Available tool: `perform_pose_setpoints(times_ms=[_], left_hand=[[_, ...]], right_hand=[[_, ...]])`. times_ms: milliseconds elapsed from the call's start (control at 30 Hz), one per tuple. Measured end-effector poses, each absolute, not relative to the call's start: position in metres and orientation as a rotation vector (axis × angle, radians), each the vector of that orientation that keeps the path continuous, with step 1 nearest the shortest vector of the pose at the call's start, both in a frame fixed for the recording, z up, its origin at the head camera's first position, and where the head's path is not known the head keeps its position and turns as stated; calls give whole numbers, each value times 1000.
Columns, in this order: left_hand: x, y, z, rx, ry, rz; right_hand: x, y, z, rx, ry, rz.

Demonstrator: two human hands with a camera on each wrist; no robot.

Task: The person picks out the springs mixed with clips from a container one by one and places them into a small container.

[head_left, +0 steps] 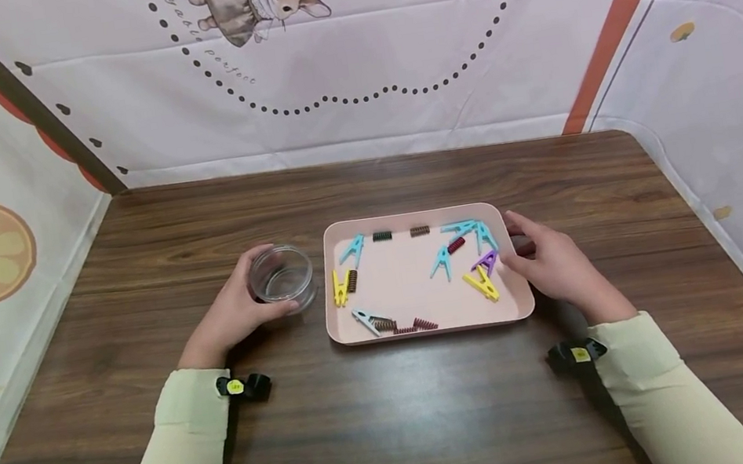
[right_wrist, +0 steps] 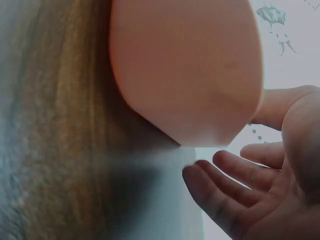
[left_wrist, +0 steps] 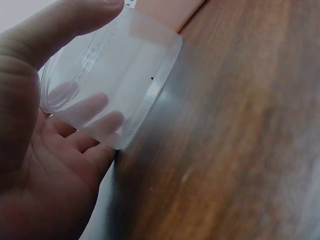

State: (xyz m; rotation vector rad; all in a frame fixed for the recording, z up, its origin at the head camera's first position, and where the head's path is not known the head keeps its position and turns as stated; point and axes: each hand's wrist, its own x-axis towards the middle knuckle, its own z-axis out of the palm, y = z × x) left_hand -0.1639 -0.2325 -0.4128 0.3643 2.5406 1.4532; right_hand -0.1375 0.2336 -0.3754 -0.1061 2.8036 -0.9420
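My left hand (head_left: pixel 237 309) holds a clear round plastic container (head_left: pixel 283 276) on the left of the table, fingers behind it and thumb along its near side. In the left wrist view the fingers (left_wrist: pixel 95 107) show through its wall. My right hand (head_left: pixel 553 263) is at the right end of a pink tray (head_left: pixel 406 275), thumb and fingertips right at the rim. The right wrist view shows loosely bent fingers (right_wrist: pixel 240 175) beside the tray's outer wall (right_wrist: pixel 190 70). Inside the tray lie several plastic clips, such as a yellow clip (head_left: pixel 482 284) and a purple clip (head_left: pixel 486 263), and several small coil springs, including a dark red spring (head_left: pixel 456 245).
The tray and container stand side by side on a dark wooden table (head_left: pixel 398 418). Printed cloth (head_left: pixel 375 57) hangs behind the table and along both sides. Each wrist wears a black strap with a small camera.
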Motion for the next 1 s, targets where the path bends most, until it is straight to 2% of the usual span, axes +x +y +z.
perform_pose_setpoints(times_ms=[400, 767, 1000], left_hand=[[-163, -232, -412, 355, 2553, 1427], [-164, -231, -414, 350, 2554, 1440], [-164, -231, -413, 347, 2543, 1465]], right_hand=[[-129, 229, -363, -195, 2990, -809], [-122, 214, -356, -407, 3076, -889], [-119, 203, -351, -440, 3023, -929]])
